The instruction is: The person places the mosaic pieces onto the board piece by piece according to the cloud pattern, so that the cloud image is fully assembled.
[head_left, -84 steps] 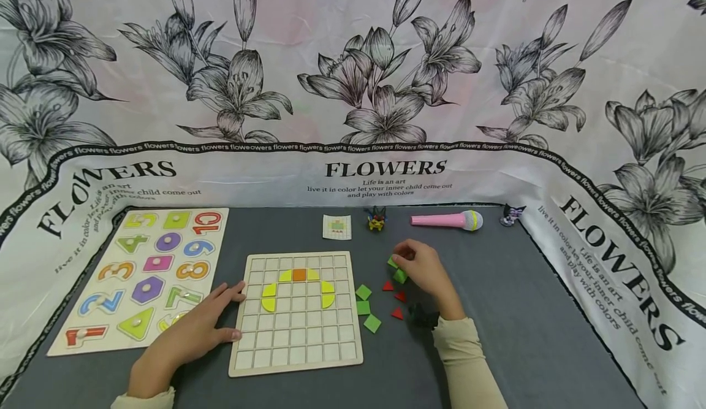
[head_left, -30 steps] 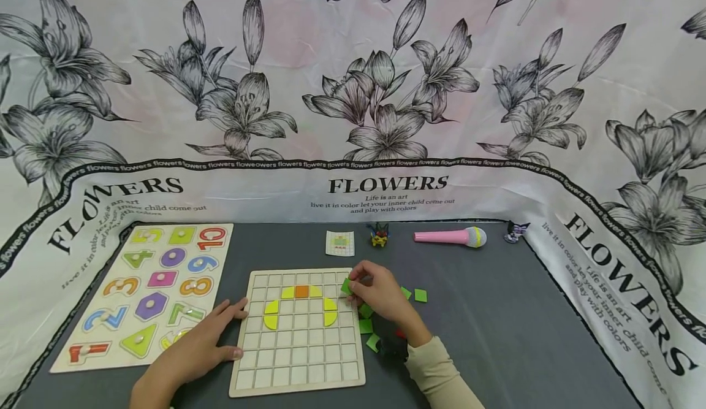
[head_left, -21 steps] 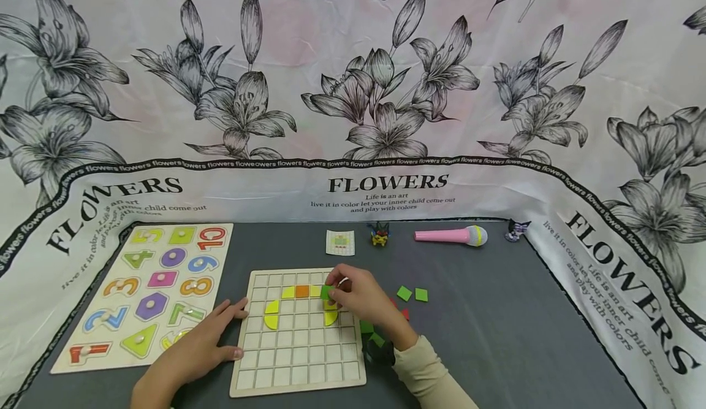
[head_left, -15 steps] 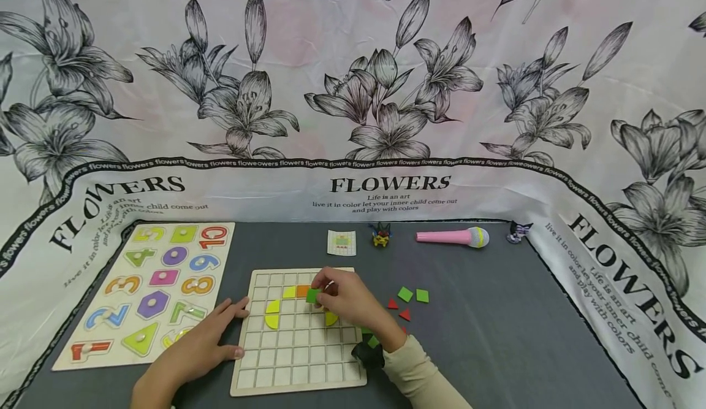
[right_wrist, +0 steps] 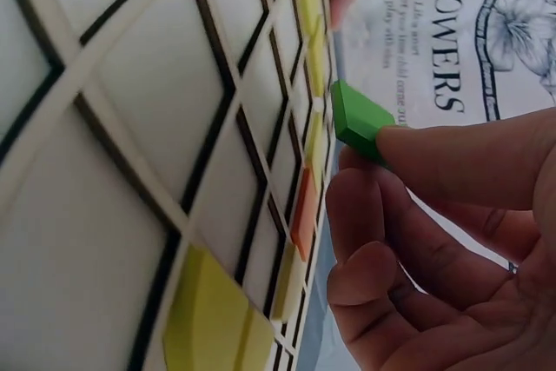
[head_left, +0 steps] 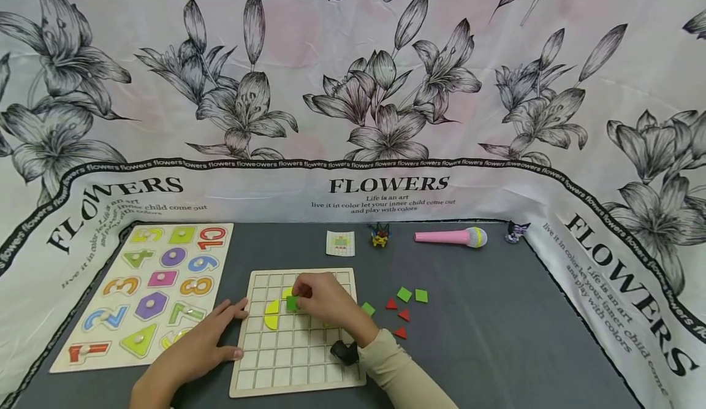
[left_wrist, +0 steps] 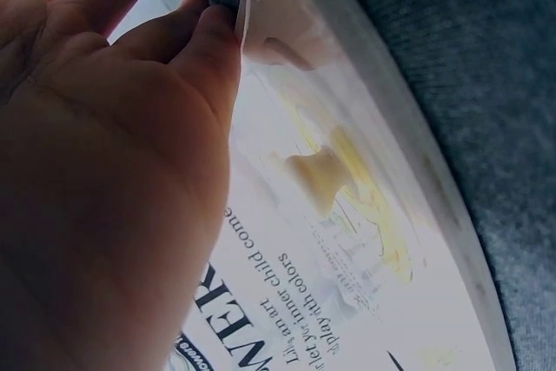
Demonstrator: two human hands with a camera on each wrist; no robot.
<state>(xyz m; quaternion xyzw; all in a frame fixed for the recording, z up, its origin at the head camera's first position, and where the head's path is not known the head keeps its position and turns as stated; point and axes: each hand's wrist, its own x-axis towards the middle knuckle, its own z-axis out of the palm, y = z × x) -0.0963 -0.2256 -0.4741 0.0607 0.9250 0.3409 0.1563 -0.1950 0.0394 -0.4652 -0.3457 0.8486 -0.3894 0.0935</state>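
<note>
A square wooden grid board (head_left: 295,382) lies on the grey cloth. My right hand (head_left: 326,298) is over its upper middle and pinches a green square tile (right_wrist: 356,119) between thumb and fingers. In the right wrist view that tile is held tilted, off the board. Yellow rounded tiles (head_left: 271,322) sit in cells to the left of it. The right wrist view also shows an orange tile (right_wrist: 304,213) in the grid, which my hand covers in the head view. My left hand (head_left: 193,344) rests at the board's left edge, fingertips and thumb touching it, fingers fairly straight.
Green tiles (head_left: 404,294) and red triangles (head_left: 401,315) lie loose right of the board. A number-and-shape puzzle board (head_left: 190,305) stands at left. Behind are a small pattern card (head_left: 340,244), a yellow figurine (head_left: 379,235), a pink toy microphone (head_left: 448,236) and a dark figurine (head_left: 515,232).
My right hand has picked up a green tile from the loose pieces and carried it leftward over the board. The left hand stays at the board's left edge.
</note>
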